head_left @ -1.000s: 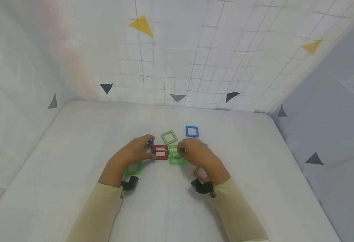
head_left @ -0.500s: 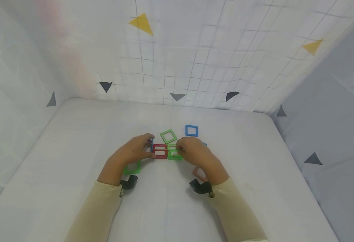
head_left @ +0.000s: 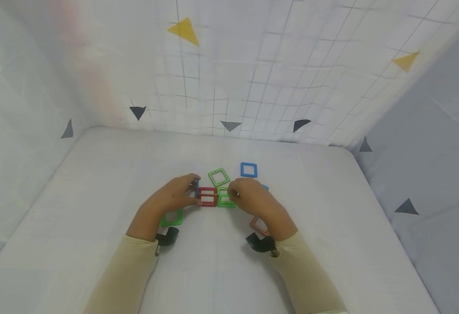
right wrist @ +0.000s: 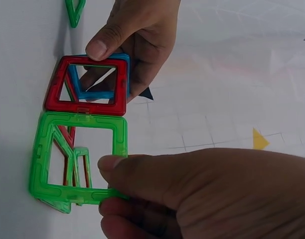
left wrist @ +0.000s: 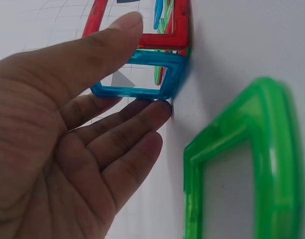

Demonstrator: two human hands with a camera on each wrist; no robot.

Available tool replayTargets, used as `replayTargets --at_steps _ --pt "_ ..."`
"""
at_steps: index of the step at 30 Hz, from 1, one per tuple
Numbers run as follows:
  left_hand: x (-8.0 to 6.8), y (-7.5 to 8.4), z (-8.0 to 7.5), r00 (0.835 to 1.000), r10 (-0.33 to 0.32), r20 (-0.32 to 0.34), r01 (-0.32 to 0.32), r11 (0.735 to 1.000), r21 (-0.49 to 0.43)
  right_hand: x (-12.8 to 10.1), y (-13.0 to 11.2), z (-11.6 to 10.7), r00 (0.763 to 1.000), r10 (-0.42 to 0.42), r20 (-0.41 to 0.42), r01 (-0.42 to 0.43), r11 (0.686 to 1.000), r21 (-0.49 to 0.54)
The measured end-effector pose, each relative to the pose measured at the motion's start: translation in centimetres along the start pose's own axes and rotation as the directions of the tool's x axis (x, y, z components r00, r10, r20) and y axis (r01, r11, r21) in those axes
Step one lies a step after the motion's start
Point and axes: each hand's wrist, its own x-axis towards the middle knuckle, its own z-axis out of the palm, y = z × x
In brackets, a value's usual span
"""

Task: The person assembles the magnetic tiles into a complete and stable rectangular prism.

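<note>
My left hand (head_left: 174,195) holds a blue square magnetic tile (left wrist: 137,93) and the red square magnetic tile (right wrist: 87,108) joined to it, its thumb on the red one and its fingers behind the blue. Both tiles stand upright on the table. With thumb and fingers, my right hand (head_left: 254,196) pinches the edge of a green square magnetic tile (right wrist: 37,154). That tile stands upright too, its side meeting the red tile's side in the right wrist view. More red and green tiles show through the open frames behind them.
A loose green tile (head_left: 215,171) and a blue tile (head_left: 249,176) lie beyond the hands on the white table (head_left: 213,270). Beside the left wrist is another green tile (left wrist: 274,159). An orange-brown tile (head_left: 254,224) and another blue tile (head_left: 266,188) are partly hidden by the right arm.
Over the first half second, the right hand's green tile moved slightly away from the body and left, closing the gap to the red tile. Since then the hands have hardly moved.
</note>
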Motion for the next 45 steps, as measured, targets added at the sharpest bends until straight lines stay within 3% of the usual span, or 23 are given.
replayTargets --at_steps 12,26,36,45 --pt "-0.3 0.0 -0.2 1.0 -0.02 0.018 0.019 0.999 0.044 0.0 0.0 -0.1 0.996 0.035 0.085 -0.043 0.995 0.093" --pt "-0.3 -0.1 -0.5 0.999 -0.035 -0.002 0.035 0.999 0.021 -0.4 -0.8 -0.1 0.988 -0.033 0.153 0.003 0.982 0.189" --pt "-0.2 -0.1 -0.5 0.998 -0.016 -0.053 0.017 0.999 0.036 -1.0 -2.4 0.0 0.979 -0.058 0.197 0.026 0.986 0.163" --pt "-0.1 -0.2 -0.4 0.997 -0.005 -0.079 0.011 0.998 0.069 -1.3 -3.5 0.4 0.971 -0.13 0.201 0.099 0.982 0.158"
